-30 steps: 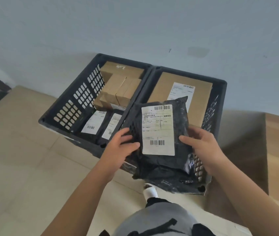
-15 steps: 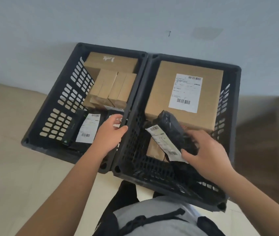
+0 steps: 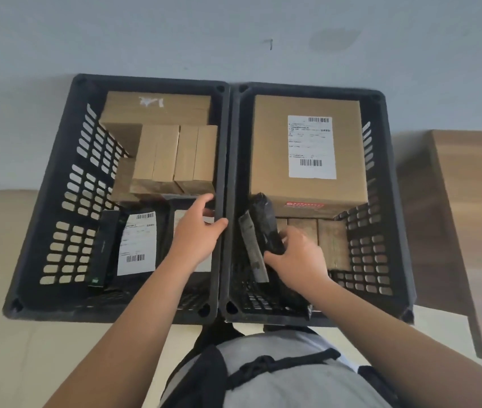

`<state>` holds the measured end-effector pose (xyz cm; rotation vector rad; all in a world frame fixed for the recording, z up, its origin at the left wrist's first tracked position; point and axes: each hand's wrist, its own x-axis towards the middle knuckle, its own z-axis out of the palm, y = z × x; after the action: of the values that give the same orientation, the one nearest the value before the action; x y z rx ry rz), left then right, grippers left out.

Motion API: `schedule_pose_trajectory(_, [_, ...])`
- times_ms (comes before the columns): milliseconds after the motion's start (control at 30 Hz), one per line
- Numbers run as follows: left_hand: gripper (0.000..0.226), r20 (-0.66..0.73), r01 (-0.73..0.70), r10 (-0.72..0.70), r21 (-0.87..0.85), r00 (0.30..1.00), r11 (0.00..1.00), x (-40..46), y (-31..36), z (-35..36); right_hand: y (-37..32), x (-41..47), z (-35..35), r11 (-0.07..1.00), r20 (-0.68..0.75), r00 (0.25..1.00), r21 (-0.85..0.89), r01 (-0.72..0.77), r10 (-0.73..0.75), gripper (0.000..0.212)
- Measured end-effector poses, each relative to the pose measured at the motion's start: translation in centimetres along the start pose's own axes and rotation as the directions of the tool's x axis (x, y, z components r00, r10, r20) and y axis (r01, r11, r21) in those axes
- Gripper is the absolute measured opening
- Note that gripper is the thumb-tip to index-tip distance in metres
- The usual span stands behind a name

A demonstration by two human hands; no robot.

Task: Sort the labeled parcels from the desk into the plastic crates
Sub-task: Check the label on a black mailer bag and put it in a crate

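Observation:
Two black plastic crates stand side by side on the floor, the left crate [image 3: 57, 201] and the right crate [image 3: 387, 201]. My right hand [image 3: 295, 257] grips a black poly parcel [image 3: 263, 228] with a white label, held on edge inside the right crate in front of a large labeled cardboard box [image 3: 269, 148]. My left hand [image 3: 197, 231] grips the shared rim between the crates, thumb over the edge. In the left crate lie several small cardboard boxes [image 3: 172, 157] and a black labeled parcel [image 3: 136, 242].
A wooden desk [image 3: 475, 216] stands to the right of the crates. A grey wall [image 3: 234, 33] runs behind them. Small brown boxes [image 3: 331, 240] lie low in the right crate. Beige floor tiles [image 3: 13, 348] spread to the left.
The black parcel went from held flat in both hands above the crates down into the right crate, turned on edge. My left hand let go and took the middle rim.

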<state>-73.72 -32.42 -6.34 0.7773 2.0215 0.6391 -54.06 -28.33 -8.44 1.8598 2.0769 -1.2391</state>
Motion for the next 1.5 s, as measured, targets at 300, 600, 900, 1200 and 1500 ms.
schedule_pose_trajectory(300, [0.062, 0.027, -0.04, 0.039, 0.038, 0.999, 0.998, 0.6, -0.7, -0.5, -2.2, 2.8, 6.7, 0.973, 0.009, 0.978, 0.097, -0.211, 0.211, 0.044])
schedule_pose_trajectory(600, [0.062, 0.021, -0.023, 0.022, 0.046, 1.0, 0.999, 0.3, -0.6, -0.2, -1.2, 6.2, 10.4, 0.965, 0.14, 0.963, 0.095, -0.243, 0.229, 0.03])
schedule_pose_trajectory(900, [0.062, 0.013, 0.025, -0.025, 0.005, 1.0, 1.0, -0.1, -0.2, 0.0, 1.3, 6.3, 8.8, 0.972, 0.292, 0.952, 0.181, -0.149, 0.091, 0.045])
schedule_pose_trajectory(1200, [0.06, 0.001, 0.042, -0.042, -0.033, 0.999, 0.999, -0.4, 0.0, 0.2, 1.9, 8.7, 7.5, 0.681, 0.444, 0.862, -0.554, 0.479, -0.245, 0.138])
schedule_pose_trajectory(1500, [0.06, -0.029, 0.055, -0.056, -0.042, 0.998, 0.998, -0.5, -0.1, 0.8, 3.4, 10.2, 9.2, 0.605, 0.469, 0.86, -0.632, 0.485, -0.199, 0.147])
